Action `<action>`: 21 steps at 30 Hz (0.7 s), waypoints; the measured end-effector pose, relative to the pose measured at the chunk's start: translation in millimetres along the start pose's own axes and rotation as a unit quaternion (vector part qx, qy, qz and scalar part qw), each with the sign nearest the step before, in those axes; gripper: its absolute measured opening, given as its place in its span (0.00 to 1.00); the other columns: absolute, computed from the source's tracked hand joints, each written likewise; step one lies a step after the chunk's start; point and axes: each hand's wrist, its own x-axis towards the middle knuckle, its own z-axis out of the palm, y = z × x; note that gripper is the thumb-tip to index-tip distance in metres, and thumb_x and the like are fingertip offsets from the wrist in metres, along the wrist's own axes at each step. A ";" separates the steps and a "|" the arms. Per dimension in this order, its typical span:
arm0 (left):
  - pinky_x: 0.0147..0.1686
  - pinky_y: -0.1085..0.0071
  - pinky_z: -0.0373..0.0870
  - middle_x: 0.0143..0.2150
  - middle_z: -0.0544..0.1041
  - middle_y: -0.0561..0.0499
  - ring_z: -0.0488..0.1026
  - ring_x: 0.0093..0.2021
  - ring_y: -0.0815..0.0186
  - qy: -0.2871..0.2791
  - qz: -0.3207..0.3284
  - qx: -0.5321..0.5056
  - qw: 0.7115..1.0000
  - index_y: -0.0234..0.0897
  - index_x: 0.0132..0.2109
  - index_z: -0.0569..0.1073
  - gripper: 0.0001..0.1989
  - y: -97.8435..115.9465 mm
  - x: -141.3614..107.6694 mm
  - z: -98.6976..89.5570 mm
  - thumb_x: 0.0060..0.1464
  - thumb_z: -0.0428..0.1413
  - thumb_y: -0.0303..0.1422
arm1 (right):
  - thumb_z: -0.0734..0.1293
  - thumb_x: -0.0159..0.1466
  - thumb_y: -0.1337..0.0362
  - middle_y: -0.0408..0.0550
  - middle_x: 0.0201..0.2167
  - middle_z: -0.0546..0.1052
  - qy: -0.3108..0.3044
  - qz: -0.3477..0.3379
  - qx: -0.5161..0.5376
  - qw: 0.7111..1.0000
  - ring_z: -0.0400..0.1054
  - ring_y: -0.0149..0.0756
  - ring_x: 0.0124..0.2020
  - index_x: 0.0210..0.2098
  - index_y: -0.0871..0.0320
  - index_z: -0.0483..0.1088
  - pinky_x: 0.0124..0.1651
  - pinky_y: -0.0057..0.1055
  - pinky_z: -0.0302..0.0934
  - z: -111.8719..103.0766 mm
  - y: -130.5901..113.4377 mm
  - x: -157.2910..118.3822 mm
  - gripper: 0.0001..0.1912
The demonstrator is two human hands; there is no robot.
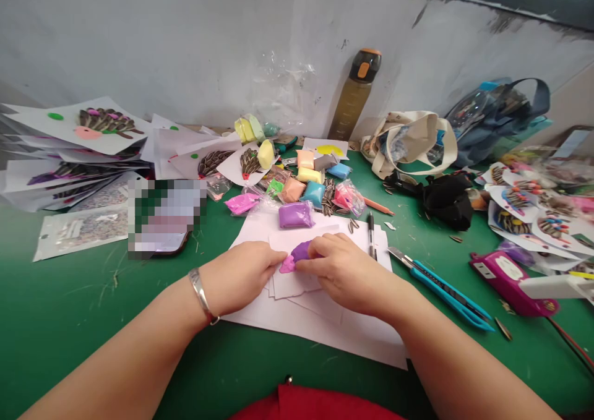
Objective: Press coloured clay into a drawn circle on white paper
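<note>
Red shirt [315, 404] | left hand [240, 278] half-curled, touching pink clay [288, 264] | right hand [346, 271] pinching purple clay [301, 251] | paper [325, 333] below mostly bare | seed pictures [77, 126] finished, upper left

We are looking at a water bottle [356, 92] leaning against the grey wall [185, 42]. Right of it, a canvas tote bag [417, 145] is slumping beside a clear backpack [499, 123]. Below it, clay packets [313, 192] are lying heaped, and farther below, a blue utility knife [445, 290] is resting on the green mat [69, 321].
</note>
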 end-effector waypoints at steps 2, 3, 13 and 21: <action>0.34 0.71 0.64 0.35 0.77 0.49 0.72 0.34 0.63 0.001 0.000 -0.002 1.000 0.39 0.39 0.75 0.14 0.3 0.1 -0.6 0.60 0.44 0.33 | 0.58 0.62 0.76 0.47 0.35 0.69 0.009 0.011 -0.003 1.000 0.59 0.36 0.38 0.50 0.48 0.71 0.43 0.35 0.50 -0.1 0.7 0.0 0.23; 0.34 0.71 0.64 0.35 0.77 0.49 0.72 0.34 0.63 0.001 0.002 -0.003 1.000 0.40 0.39 0.75 0.14 0.5 0.3 -0.8 0.60 0.44 0.33 | 0.58 0.62 0.76 0.48 0.36 0.69 0.010 0.014 -0.008 1.000 0.59 0.36 0.38 0.52 0.48 0.69 0.42 0.35 0.50 0.7 0.8 0.3 0.24; 0.34 0.71 0.64 0.35 0.77 0.48 0.72 0.34 0.63 -0.008 -0.005 -0.001 1.000 0.38 0.38 0.74 0.14 0.1 0.8 -0.1 0.60 0.44 0.33 | 0.59 0.62 0.75 0.48 0.36 0.69 0.000 0.004 -0.021 1.000 0.58 0.36 0.37 0.49 0.51 0.70 0.42 0.34 0.49 7.1 -1.4 2.8 0.20; 0.34 0.71 0.64 0.34 0.77 0.48 0.72 0.34 0.63 -0.002 -0.006 -0.008 1.000 0.38 0.37 0.74 0.14 1.2 0.5 -0.8 0.61 0.44 0.33 | 0.59 0.62 0.75 0.48 0.37 0.70 -0.003 -0.003 -0.035 0.999 0.57 0.36 0.37 0.49 0.53 0.70 0.42 0.35 0.48 7.8 -4.4 3.0 0.19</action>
